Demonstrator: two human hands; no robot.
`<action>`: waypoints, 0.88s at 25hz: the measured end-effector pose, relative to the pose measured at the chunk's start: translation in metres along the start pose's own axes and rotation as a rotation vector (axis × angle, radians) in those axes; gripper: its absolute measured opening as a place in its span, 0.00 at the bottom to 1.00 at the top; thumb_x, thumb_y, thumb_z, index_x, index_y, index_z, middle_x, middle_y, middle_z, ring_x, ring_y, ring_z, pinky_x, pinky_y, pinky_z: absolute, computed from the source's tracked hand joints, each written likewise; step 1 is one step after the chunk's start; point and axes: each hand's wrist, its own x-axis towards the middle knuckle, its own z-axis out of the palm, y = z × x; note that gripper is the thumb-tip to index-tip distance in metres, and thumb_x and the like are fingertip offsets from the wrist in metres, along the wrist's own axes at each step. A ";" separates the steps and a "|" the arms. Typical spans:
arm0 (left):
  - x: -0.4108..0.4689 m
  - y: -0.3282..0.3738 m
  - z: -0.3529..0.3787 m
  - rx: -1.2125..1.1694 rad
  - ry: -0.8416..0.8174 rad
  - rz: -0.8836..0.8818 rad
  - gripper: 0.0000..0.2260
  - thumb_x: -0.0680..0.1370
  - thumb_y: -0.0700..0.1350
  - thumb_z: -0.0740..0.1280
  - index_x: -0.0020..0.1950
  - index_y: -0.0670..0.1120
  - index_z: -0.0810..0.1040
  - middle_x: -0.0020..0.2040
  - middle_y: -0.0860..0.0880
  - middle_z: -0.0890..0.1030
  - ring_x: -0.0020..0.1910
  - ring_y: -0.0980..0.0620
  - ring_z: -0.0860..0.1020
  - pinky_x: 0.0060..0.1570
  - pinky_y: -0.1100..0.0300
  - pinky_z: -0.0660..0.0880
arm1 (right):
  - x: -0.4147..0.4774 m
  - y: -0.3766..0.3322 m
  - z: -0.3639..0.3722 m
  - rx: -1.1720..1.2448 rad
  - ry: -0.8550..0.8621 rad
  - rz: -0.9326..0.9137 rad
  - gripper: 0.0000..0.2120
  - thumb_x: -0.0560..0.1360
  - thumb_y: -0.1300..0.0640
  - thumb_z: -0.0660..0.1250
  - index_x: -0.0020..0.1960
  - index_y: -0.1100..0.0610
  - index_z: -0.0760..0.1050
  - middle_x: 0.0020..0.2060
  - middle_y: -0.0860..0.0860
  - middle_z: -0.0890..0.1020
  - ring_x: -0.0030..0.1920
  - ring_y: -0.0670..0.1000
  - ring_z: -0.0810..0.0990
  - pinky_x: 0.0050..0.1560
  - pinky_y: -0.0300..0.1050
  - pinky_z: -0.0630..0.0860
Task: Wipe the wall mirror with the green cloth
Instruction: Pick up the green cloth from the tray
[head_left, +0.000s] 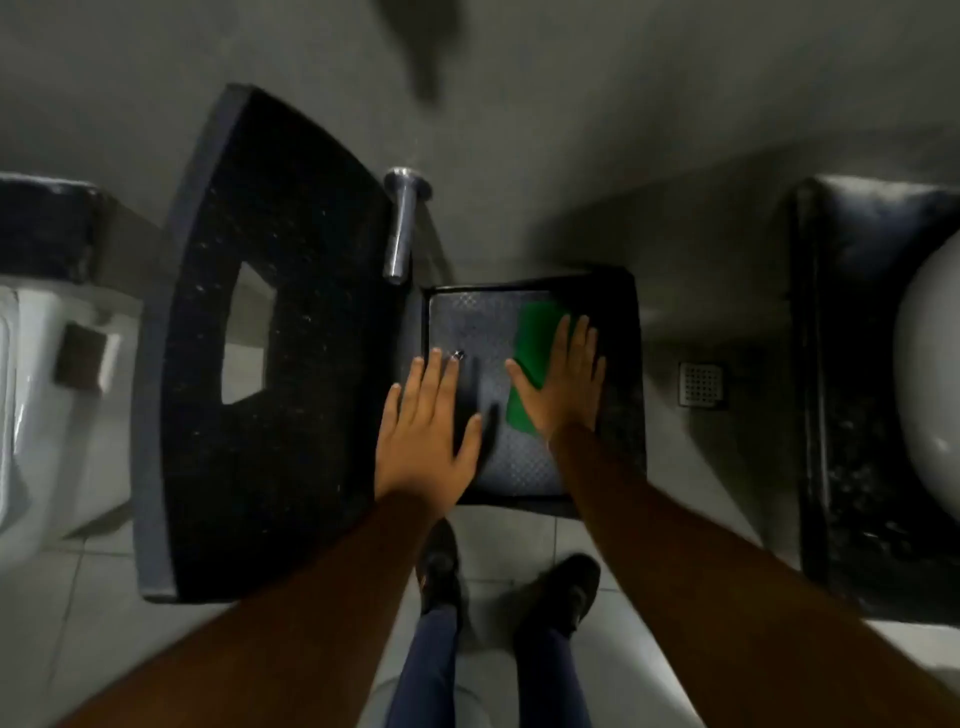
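Observation:
The green cloth (534, 340) lies flat on the right part of a small black square stool (621, 415) with a textured top. My right hand (563, 387) is spread flat over the cloth, palm down, fingers apart, covering its middle. My left hand (423, 431) is also flat and open, over the stool's left edge, holding nothing. No wall mirror is in view.
A black speckled stone slab (311, 441) with a square cutout stands left of the stool, a metal bar (401, 228) beside it. A white toilet (31, 389) is far left, a white basin (930, 364) on a black counter far right. A floor drain (701, 384) and my shoes (439, 566) show below.

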 end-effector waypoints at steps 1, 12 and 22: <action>0.008 -0.002 0.008 0.005 0.000 0.001 0.36 0.87 0.62 0.47 0.93 0.49 0.45 0.93 0.49 0.42 0.91 0.50 0.39 0.89 0.49 0.37 | 0.011 0.001 0.014 -0.016 -0.010 -0.013 0.52 0.77 0.28 0.61 0.86 0.55 0.41 0.86 0.57 0.44 0.86 0.58 0.44 0.84 0.61 0.48; 0.011 -0.002 0.035 -0.003 -0.026 -0.025 0.36 0.87 0.63 0.48 0.93 0.50 0.46 0.94 0.50 0.46 0.91 0.52 0.39 0.88 0.51 0.37 | 0.026 0.025 0.046 0.370 -0.053 0.036 0.33 0.84 0.61 0.60 0.85 0.62 0.51 0.85 0.61 0.54 0.85 0.61 0.54 0.85 0.54 0.53; -0.007 0.094 -0.108 0.013 0.219 0.054 0.35 0.85 0.60 0.46 0.91 0.48 0.55 0.92 0.48 0.55 0.92 0.45 0.53 0.90 0.45 0.50 | -0.097 -0.014 -0.192 1.903 -0.043 0.651 0.20 0.81 0.58 0.61 0.71 0.58 0.78 0.60 0.58 0.86 0.51 0.57 0.85 0.48 0.51 0.81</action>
